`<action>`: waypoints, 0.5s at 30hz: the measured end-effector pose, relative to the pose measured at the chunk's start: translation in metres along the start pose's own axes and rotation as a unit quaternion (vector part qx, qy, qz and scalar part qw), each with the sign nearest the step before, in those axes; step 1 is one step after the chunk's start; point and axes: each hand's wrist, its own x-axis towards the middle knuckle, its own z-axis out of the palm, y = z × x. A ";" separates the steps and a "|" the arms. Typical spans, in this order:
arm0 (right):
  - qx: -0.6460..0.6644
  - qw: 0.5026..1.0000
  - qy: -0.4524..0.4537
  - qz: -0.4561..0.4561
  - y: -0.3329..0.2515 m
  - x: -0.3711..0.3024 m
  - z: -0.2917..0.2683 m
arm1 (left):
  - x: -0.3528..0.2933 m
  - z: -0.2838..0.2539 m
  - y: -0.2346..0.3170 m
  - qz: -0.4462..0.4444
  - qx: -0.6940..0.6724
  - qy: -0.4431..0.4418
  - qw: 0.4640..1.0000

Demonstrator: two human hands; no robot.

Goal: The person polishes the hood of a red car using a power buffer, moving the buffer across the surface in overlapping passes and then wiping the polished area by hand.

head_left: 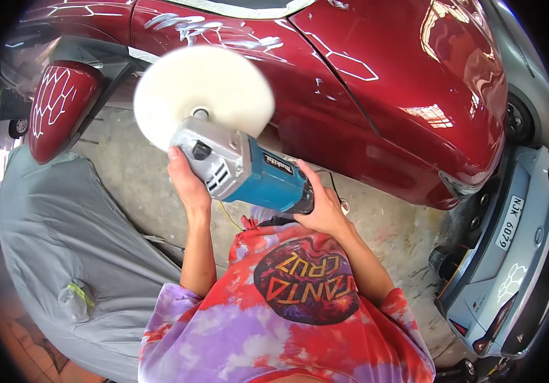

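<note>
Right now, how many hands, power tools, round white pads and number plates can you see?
Left hand and right hand: 2
Blue power tool: 1
Round white pad: 1
Number plate: 1
Total: 5

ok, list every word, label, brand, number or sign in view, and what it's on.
Locations only; I'm not copying wording or numbers.
Polisher: pale lettering on a dark label, readable.
Tie-dye shirt: large letters in a round dark print, readable.
Light-blue car: dark characters on a white plate, readable.
Same car: small dark markings near the plate, too small to read.
</note>
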 end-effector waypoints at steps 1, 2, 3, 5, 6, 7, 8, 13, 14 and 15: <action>0.012 1.000 0.020 -0.003 0.004 -0.003 0.001 | -0.004 0.004 0.001 0.025 0.052 -0.022 0.998; 0.025 0.999 0.041 -0.006 0.009 -0.008 0.002 | -0.008 0.009 0.002 0.050 0.105 -0.043 0.992; 0.011 0.998 0.063 0.009 0.015 -0.016 0.004 | -0.016 0.021 0.002 0.071 0.137 -0.037 0.987; 0.023 0.996 0.085 0.005 0.032 -0.034 0.002 | -0.030 0.043 0.002 0.114 0.202 -0.021 0.973; 0.033 0.994 0.108 0.001 0.040 -0.043 0.002 | -0.037 0.056 0.010 0.099 0.198 -0.054 0.974; 0.034 0.991 0.132 0.009 0.044 -0.052 0.003 | -0.043 0.064 0.009 0.109 0.198 -0.081 0.971; 0.035 0.990 0.135 0.012 0.050 -0.062 0.002 | -0.045 0.069 0.007 0.119 0.195 -0.110 0.967; 0.101 0.985 0.112 0.082 0.058 -0.077 0.000 | -0.055 0.075 0.014 0.096 0.220 -0.156 0.958; 0.064 0.989 0.112 0.066 0.054 -0.071 0.000 | -0.052 0.069 0.011 0.092 0.213 -0.138 0.963; 0.063 0.989 0.113 0.071 0.053 -0.065 0.004 | -0.047 0.063 0.009 0.088 0.207 -0.118 0.967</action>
